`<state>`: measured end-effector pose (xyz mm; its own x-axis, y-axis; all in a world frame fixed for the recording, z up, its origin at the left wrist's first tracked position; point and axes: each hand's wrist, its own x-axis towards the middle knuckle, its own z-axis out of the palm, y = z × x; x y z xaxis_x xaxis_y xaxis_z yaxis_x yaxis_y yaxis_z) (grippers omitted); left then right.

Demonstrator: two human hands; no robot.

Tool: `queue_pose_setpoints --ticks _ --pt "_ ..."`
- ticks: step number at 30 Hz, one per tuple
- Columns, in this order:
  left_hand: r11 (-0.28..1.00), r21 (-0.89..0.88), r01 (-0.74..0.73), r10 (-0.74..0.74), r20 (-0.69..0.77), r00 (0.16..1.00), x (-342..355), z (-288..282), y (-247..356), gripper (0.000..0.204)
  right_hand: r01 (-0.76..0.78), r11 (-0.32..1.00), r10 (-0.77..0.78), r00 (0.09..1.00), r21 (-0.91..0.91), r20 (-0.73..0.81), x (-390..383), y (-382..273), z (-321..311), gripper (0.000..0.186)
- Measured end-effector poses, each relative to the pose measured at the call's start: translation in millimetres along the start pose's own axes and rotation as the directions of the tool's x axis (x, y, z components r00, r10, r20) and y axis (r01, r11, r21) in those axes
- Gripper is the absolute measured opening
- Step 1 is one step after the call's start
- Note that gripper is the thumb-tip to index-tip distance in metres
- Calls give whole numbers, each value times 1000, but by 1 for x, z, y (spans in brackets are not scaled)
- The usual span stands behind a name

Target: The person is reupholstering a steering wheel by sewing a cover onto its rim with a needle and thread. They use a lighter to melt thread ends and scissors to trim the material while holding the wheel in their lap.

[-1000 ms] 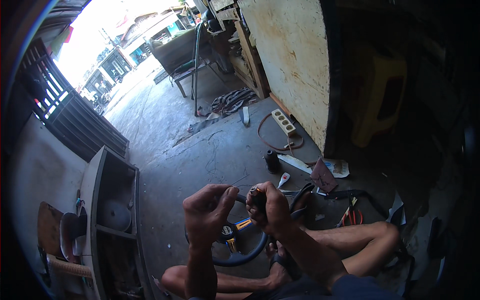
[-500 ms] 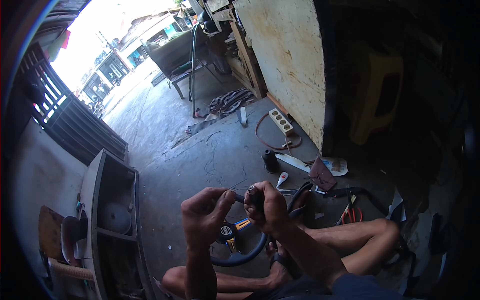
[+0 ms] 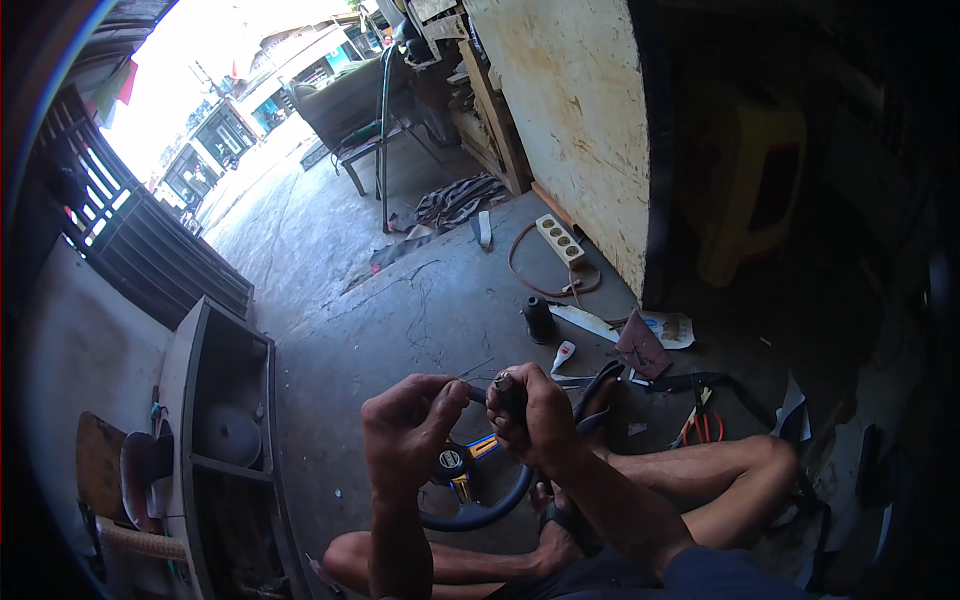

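Note:
My left hand [image 3: 410, 420] is closed in a pinch above a dark steering wheel [image 3: 472, 522], thumb and forefinger on something too fine to make out, perhaps thread. Just right of it, my right hand [image 3: 540, 420] is wrapped round a small dark tool [image 3: 510, 400] with a metal tip, held upright. The wheel, with a black hub [image 3: 450, 461] and blue and gold spokes, sits between my bare legs, its upper rim partly hidden by my hands. A black strap [image 3: 588, 398] curves beside my right hand.
Around me lie a black spool [image 3: 537, 320], white bottle [image 3: 562, 354], pink scrap [image 3: 642, 346], red-handled pliers [image 3: 712, 430] and a power strip [image 3: 560, 240]. A shelf unit [image 3: 190, 400] stands left, a rusty white panel [image 3: 570, 120] right. A chair [image 3: 340, 110] stands by the doorway.
My left hand has shifted slightly left and down since a second ago. The tool in my right hand has tilted and risen a little. The view has drifted slightly.

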<state>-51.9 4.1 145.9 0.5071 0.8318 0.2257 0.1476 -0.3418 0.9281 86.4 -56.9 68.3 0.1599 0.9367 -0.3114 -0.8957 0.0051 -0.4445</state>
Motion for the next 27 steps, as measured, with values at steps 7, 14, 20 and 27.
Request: queue_pose_setpoints --ticks 7,14,20,27 --pt "999 30 17 -17 6 1000 0 -1 1 18 4 1000 -6 995 -27 -95 1 1 5 38" --pt "1000 -3 20 -20 -5 1000 0 0 -2 18 212 976 -216 969 47 121 4 10 -11 32" --pt "999 -41 32 -32 -1 999 2 1 -5 19 331 943 -322 934 -37 157 7 20 -22 15" --pt "996 52 72 -64 -139 988 -1 -6 -24 18 316 890 -271 946 -329 176 22 8 -43 12"
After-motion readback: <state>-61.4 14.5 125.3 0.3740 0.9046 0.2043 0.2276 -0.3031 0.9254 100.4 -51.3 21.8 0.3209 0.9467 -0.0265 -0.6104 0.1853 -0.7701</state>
